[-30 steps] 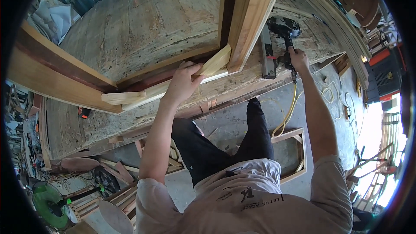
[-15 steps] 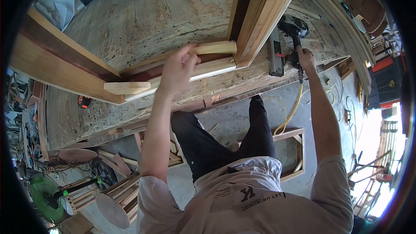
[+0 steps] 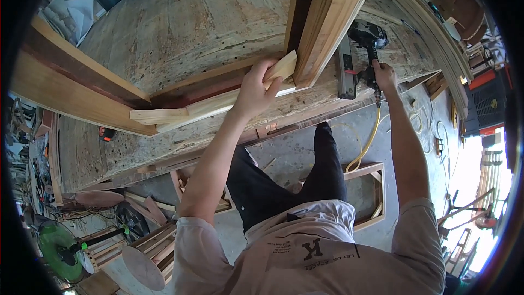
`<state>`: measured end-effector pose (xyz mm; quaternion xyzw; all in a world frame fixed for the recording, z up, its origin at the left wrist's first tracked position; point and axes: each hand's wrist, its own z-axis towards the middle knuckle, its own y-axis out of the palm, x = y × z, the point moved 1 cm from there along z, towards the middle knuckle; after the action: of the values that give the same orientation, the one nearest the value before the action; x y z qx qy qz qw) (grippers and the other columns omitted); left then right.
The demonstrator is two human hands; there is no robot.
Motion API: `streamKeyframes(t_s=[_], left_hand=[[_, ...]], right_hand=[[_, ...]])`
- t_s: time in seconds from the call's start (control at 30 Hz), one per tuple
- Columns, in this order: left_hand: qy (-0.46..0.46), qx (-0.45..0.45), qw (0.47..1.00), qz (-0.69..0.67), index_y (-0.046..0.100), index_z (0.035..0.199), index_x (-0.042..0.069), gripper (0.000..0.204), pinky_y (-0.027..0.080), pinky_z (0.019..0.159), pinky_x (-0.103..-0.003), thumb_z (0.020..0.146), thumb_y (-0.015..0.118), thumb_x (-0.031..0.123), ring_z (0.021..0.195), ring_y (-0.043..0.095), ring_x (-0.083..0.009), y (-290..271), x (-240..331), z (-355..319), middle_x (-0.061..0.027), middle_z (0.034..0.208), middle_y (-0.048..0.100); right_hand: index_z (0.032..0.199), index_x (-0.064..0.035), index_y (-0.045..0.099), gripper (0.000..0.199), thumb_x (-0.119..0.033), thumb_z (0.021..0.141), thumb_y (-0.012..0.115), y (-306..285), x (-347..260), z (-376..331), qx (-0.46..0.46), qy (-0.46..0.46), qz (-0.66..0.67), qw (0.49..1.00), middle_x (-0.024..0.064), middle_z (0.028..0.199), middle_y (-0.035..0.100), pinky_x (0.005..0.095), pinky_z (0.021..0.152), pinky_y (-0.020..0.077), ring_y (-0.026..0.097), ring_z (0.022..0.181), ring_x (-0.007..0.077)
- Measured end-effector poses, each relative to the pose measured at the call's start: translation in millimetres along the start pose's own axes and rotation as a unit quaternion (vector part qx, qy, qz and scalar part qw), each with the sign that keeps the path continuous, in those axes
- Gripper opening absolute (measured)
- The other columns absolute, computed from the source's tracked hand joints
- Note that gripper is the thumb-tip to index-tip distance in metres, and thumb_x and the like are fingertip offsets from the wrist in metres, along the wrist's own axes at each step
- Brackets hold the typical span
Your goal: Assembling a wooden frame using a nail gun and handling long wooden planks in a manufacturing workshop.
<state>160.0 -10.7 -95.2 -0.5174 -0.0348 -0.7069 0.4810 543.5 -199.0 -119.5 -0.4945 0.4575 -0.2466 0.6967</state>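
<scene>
In my left hand (image 3: 259,88) is a short light wood block (image 3: 284,67), gripped between thumb and fingers at the right inner corner of a wooden frame (image 3: 333,27). The block lies tilted against the upright side of that frame. A similar pale block (image 3: 159,116) rests at the frame's left corner. My right hand (image 3: 385,76) is wrapped round the handle of a black nail gun (image 3: 370,35), its magazine pointing down beside the frame. A yellow air hose (image 3: 372,136) hangs from the gun's handle.
The frame lies on a worn wooden workbench (image 3: 207,16). A tape measure (image 3: 106,134) sits at left on it. Long wood strips (image 3: 431,38) are stacked at the right. Below, a small wooden frame (image 3: 380,191) lies on the floor, and a green fan (image 3: 54,246) stands lower left.
My left hand has moved right along the frame, bringing the wood block into the right corner and tilting it. My right hand and the nail gun have hardly moved.
</scene>
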Motion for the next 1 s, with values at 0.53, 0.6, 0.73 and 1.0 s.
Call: streamKeyframes(t_s=[0.53,0.6,0.73,1.0], left_hand=[[-0.018,-0.008,0.999,-0.026,0.051,0.122,-0.001,0.043,0.047,0.088,-0.038,0.086,0.066,0.019,0.101,0.061,-0.0289,-12,11,1,-0.0170,0.108,0.062],[-0.072,-0.036,0.986,-0.147,0.052,0.124,0.000,0.046,0.048,0.086,-0.034,0.087,0.066,0.024,0.098,0.061,-0.0203,-24,-8,-2,-0.0128,0.109,0.063],[-0.118,-0.104,0.987,-0.026,0.057,0.118,0.001,0.040,0.049,0.079,-0.029,0.085,0.068,0.019,0.083,0.061,-0.0172,-49,-1,-4,-0.0120,0.096,0.065],[-0.080,-0.115,0.978,0.151,0.063,0.111,0.002,0.034,0.048,0.084,-0.041,0.081,0.069,0.018,0.094,0.062,-0.0357,-41,3,-10,-0.0188,0.102,0.065]], right_hand=[[0.100,-0.0058,0.070,0.059,-0.058,0.085,0.048,2,-3,0,0.005,0.004,-0.004,1.000,0.0245,0.099,0.066,0.0463,0.087,0.0471,0.062,0.099,0.0398],[0.101,-0.0058,0.070,0.058,-0.058,0.085,0.048,2,-2,-1,0.009,0.008,-0.006,1.000,0.0242,0.099,0.066,0.0460,0.088,0.0472,0.062,0.100,0.0398],[0.099,-0.0050,0.070,0.059,-0.058,0.085,0.048,2,6,8,0.016,-0.005,-0.001,1.000,0.0243,0.099,0.066,0.0458,0.087,0.0475,0.063,0.098,0.0399],[0.096,-0.0058,0.071,0.059,-0.059,0.084,0.049,1,-3,-2,0.015,0.008,0.013,1.000,0.0244,0.097,0.066,0.0465,0.085,0.0478,0.063,0.096,0.0401]])
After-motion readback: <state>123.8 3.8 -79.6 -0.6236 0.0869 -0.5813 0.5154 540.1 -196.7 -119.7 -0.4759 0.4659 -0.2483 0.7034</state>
